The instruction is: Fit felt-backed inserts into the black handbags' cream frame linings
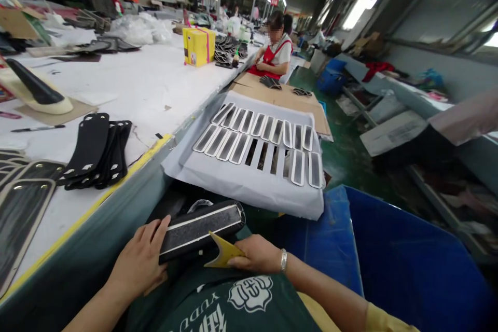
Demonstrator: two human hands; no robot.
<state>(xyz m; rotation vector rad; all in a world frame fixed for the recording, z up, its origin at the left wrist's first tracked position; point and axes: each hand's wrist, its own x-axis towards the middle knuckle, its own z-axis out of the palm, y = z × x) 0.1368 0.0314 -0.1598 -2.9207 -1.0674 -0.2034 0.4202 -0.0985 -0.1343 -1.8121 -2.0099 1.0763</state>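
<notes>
- The big white surface (155, 83) is on the left, with a yellow edge.
- A pale sheet (233, 179) lies ahead, with two rows of dark strips (298, 167) that have white rims.
- The long black block (202, 228) is in front of the person's body, just above the green apron (286, 311). Its top is dark gray and looks a bit rough. A thin white line runs down each long side, and the far end is round.
- The left arm comes up from the bottom. Its left grip (136, 254) is bent around the block's left end, pinching it. The rest of the block sticks out to the right.
- The right arm reaches in from the right. Its right grip (257, 253) pinches a yellow tool (225, 252).
- The tool is curved, with two pointy corners. The top corner is at the block's near side; I cannot tell if they touch.
- A shiny bracelet (284, 260) is on the right wrist.
</notes>
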